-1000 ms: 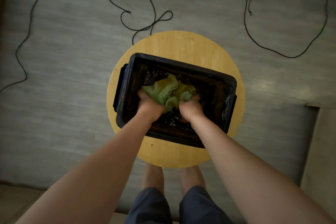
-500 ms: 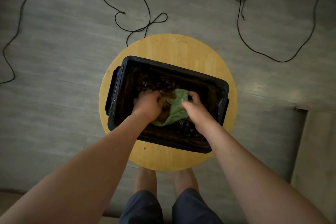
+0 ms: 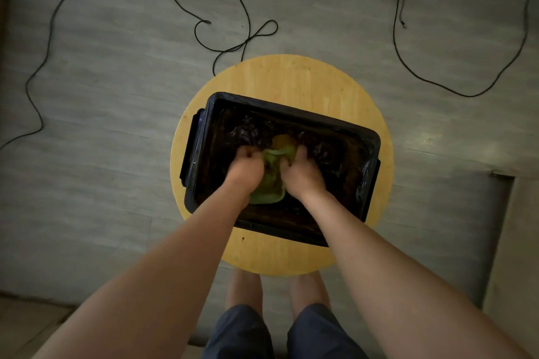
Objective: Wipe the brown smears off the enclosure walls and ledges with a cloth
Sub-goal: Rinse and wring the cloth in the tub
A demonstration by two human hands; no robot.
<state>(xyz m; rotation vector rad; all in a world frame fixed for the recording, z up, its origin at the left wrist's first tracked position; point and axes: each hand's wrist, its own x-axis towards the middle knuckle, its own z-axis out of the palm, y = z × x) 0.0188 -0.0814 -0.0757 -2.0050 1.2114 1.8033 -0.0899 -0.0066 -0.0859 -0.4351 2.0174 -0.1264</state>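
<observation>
A black rectangular enclosure (image 3: 294,111) lined with dark plastic sits on a round wooden stool. Its inside looks wet and dark with brownish smears. A green cloth (image 3: 269,181), stained brown at its far end, is bunched in the middle of the enclosure. My left hand (image 3: 245,167) grips the cloth's left side with curled fingers. My right hand (image 3: 302,173) grips its right side, thumb tucked into the fabric. Both hands are inside the enclosure, close together, and cover much of the cloth.
The round wooden stool (image 3: 291,79) stands on a grey plank floor. Black cables (image 3: 242,38) lie looped on the floor beyond the stool, with more cable (image 3: 399,23) at the far right. My bare feet and dark shorts show below the stool.
The cloth, spread out beyond my hands a second ago, is now gathered into a tighter bunch between them. Both hands moved closer together, and a brown-stained part shows at the far end.
</observation>
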